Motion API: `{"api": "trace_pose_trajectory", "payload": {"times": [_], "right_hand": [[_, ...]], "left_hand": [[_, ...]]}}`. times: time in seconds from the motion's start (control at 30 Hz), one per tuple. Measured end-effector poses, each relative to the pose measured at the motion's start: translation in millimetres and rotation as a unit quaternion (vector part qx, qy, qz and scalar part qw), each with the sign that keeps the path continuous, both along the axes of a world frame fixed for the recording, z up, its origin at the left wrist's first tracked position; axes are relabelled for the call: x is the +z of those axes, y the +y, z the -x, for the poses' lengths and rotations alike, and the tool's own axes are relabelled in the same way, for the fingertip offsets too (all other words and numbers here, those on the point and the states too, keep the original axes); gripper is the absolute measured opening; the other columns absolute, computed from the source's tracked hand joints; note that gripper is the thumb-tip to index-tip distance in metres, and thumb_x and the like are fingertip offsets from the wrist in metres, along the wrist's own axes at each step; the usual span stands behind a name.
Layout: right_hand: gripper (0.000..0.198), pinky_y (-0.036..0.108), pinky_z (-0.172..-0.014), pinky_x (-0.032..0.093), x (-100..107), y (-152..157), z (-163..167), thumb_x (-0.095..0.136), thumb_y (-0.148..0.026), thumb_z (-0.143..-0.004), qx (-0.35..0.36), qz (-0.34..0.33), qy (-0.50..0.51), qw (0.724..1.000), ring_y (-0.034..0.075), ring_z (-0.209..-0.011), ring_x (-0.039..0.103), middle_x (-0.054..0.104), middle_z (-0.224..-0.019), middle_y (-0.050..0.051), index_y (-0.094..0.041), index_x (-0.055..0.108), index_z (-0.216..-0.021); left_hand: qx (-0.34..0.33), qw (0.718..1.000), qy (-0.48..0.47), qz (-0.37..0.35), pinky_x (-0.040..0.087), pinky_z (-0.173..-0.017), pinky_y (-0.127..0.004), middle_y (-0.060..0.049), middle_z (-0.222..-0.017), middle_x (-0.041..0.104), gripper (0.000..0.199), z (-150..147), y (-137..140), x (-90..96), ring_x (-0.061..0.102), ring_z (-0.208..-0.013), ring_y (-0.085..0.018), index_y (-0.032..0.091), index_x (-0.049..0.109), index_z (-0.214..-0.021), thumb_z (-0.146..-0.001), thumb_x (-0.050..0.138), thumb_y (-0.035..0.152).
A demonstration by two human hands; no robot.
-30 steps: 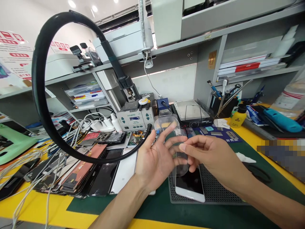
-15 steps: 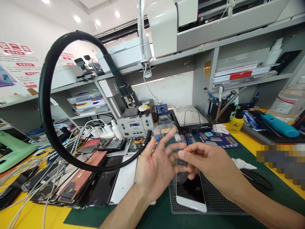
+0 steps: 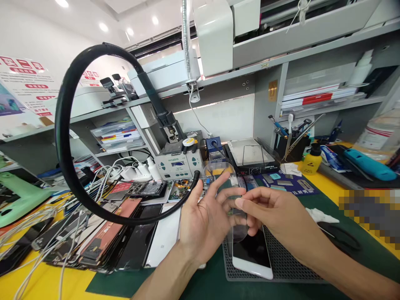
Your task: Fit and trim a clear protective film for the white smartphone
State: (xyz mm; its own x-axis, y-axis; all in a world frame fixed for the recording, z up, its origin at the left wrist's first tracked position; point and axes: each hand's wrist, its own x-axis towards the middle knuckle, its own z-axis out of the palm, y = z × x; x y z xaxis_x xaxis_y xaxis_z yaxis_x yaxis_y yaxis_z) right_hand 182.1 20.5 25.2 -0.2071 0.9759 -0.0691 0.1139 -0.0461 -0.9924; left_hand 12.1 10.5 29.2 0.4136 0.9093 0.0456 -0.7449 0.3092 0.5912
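A clear, phone-shaped sheet (image 3: 239,236) with rounded corners is held up in front of me. I cannot tell whether it is a thin case or a film. My left hand (image 3: 208,216) is palm up under it, with the fingers spread across it and curled at its right edge, the thumb standing apart. The fingertips of my right hand (image 3: 265,212) pinch that same edge, close to the left fingertips. Just below lies a phone (image 3: 251,254) with a white frame and dark screen, its top end hidden by my hands.
The phone rests on a grey perforated mat (image 3: 287,262) over a green mat. A black hose (image 3: 62,137) loops at the left above stacked phone parts (image 3: 109,225). A soldering station (image 3: 178,166) stands behind. At the right are a tool holder (image 3: 290,143) and a yellow bottle (image 3: 311,160).
The whole view has shifted very slightly to the right. Both hands keep almost the same pose around the clear sheet.
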Motion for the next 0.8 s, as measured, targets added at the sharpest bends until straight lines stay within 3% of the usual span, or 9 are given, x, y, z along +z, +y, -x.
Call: {"api": "trace_pose_trajectory", "payload": {"times": [0.2, 0.63, 0.8], "right_hand": [[0.027, 0.025, -0.052, 0.055, -1.9, 0.4, -0.1, 0.071, -0.046, -0.087, -0.004, 0.001, 0.010, 1.000, 0.014, -0.049, 0.063, 0.065, -0.058, -0.002, -0.020, 0.067, -0.081], [0.034, 0.027, -0.052, 0.053, -2.4, 2.4, -0.9, 0.074, -0.051, -0.085, 0.000, -0.011, 0.000, 1.000, 0.016, -0.049, 0.064, 0.066, -0.058, -0.001, -0.018, 0.068, -0.080], [0.033, 0.027, -0.052, 0.054, -3.3, 1.9, -0.9, 0.076, -0.050, -0.084, -0.004, -0.010, 0.002, 1.000, 0.016, -0.049, 0.064, 0.066, -0.059, 0.000, -0.019, 0.068, -0.080]], "left_hand": [[0.005, 1.000, 0.017, -0.018, 0.048, -0.085, -0.047, -0.017, -0.115, 0.063, 0.063, 0.1, -0.6, -0.9, 0.057, -0.102, -0.030, 0.015, 0.052, -0.144, -0.103, 0.026, 0.056], [-0.009, 1.000, -0.005, -0.016, 0.048, -0.081, -0.040, -0.015, -0.111, 0.066, 0.062, 1.0, 1.3, -1.1, 0.059, -0.094, -0.025, 0.016, 0.052, -0.144, -0.103, 0.026, 0.055], [-0.012, 1.000, 0.001, -0.020, 0.048, -0.085, -0.043, -0.017, -0.116, 0.067, 0.063, 1.8, 2.1, -1.6, 0.061, -0.099, -0.028, 0.017, 0.049, -0.145, -0.103, 0.023, 0.055]]}}
